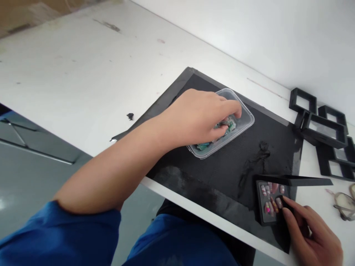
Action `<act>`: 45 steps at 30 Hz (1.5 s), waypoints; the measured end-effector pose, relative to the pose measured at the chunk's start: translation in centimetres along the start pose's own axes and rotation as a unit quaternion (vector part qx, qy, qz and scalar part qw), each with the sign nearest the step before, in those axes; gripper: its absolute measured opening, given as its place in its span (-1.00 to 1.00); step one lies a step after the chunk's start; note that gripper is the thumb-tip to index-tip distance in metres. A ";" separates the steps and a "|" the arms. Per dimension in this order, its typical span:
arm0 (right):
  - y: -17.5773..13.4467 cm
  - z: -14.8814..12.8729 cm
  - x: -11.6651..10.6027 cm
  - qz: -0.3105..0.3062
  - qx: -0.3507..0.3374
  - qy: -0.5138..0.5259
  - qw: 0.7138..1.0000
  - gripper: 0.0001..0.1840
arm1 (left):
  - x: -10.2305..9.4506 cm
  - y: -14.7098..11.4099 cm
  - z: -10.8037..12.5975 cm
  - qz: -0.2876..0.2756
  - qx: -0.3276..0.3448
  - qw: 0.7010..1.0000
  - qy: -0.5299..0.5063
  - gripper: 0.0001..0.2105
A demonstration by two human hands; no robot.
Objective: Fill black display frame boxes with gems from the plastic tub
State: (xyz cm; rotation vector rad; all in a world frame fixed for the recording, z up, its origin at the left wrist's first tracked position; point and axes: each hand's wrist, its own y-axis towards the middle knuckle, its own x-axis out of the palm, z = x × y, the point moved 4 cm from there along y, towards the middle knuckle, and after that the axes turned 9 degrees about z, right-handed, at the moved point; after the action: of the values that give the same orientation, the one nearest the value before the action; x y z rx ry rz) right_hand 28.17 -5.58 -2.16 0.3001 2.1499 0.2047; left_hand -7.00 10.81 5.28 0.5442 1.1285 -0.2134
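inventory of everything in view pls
tub: one, clear, on mat
pieces: uncountable, mixed, in tub
box: one, black, mat's near right
nails: 7+, multicoloured, in box
mat: one, black, on table
table: one, white, under mat
frames: 5+, black, right
glasses: one, dark, right edge
scrap: one, black, beside mat
wall: one, white, back
panel: one, brown, top left
bars: several, grey, lower left
floor: one, grey, below
sleeve: one, blue, left
lap: one, blue, below
left grip: one, bare, in tub
right grip: one, bare, at box

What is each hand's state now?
Left hand: fingers curled in the tub; grip cannot be told.
Right hand: thumb and finger at the box; grip unclear.
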 end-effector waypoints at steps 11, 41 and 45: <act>-0.2 1.1 -0.2 -0.013 -0.017 -0.004 1.000 -0.64 | 0.1 0.0 0.2 0.002 0.009 0.998 -0.069 -0.59; 0.1 0.7 0.1 -0.012 -0.044 -0.019 0.999 -0.65 | -0.2 -0.2 1.1 0.050 0.074 0.959 -0.270 -0.56; 0.0 0.8 0.2 -0.010 -0.044 -0.016 0.999 -0.66 | -0.3 -0.2 1.0 0.054 0.074 0.957 -0.275 -0.54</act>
State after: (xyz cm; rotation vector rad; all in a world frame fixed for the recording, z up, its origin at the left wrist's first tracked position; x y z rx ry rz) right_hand 28.72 -5.53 -2.73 0.2284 2.1049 0.2802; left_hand -6.43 10.07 5.81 0.6284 0.5428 -0.3329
